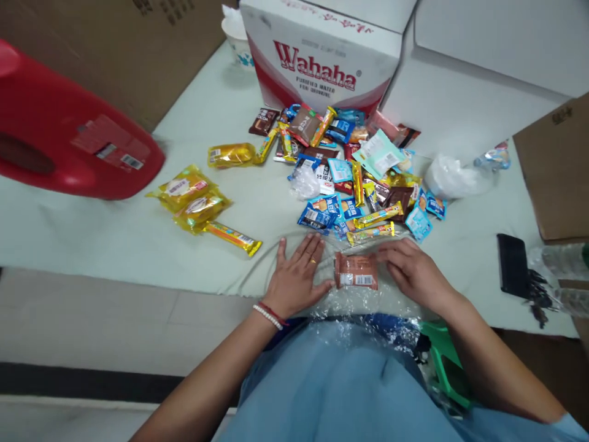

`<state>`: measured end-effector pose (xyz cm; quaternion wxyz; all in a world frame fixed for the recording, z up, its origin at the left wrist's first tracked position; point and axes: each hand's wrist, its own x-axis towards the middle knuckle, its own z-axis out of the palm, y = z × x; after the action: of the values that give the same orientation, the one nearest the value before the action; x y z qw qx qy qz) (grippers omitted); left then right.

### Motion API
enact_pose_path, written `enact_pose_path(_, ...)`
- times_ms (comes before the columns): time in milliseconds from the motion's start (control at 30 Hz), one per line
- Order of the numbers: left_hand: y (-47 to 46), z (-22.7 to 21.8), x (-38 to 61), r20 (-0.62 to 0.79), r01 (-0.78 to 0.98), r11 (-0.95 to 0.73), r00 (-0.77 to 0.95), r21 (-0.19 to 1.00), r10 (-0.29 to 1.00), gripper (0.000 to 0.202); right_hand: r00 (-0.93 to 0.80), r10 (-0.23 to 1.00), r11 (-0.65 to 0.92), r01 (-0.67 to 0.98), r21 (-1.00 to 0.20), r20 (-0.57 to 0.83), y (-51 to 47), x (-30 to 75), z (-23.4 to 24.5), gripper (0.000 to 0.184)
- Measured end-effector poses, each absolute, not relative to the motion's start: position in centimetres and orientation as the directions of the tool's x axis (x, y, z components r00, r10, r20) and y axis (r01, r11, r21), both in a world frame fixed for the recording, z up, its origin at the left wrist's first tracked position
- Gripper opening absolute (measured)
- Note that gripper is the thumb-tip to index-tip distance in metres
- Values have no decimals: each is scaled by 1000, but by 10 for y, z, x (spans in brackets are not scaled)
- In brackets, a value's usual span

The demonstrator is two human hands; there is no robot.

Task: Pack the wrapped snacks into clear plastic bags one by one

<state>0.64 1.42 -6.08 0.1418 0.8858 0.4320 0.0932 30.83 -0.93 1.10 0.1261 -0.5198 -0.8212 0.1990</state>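
Note:
A sheet of clear plastic film (324,302) lies along the table's front edge and hangs down toward my blue clothing. On it rests a brown snack packet (356,271), barcode side up. My left hand (297,270) lies flat on the film, left of the packet, fingers stretched out and thumb pointing at it. At the packet's upper right corner my right hand (411,270) has bent fingers pinched together at the film; the exact grip is partly hidden. Just beyond my hands is a heap of wrapped snacks, with yellow stick packets (372,233) and blue packets (319,212) nearest.
Yellow snack packs (188,196) lie at left, below a red plastic container (92,135). A Wahaha carton (322,55) and a white box (442,104) stand behind the heap. Crumpled clear plastic (455,178), a black phone (512,264) and keys (540,294) are at right.

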Motion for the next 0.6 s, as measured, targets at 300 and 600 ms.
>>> enact_pose_path(300,18,-65,3,39,716,-632,652,295,757,104,-528,848,480,797,-367,-38,-15,258,-5,53)
enact_pose_path(600,8,-51,-23,365,681,-655,548,328,753,78,-489,863,456,651,-607,124,-38,289,-18,61)
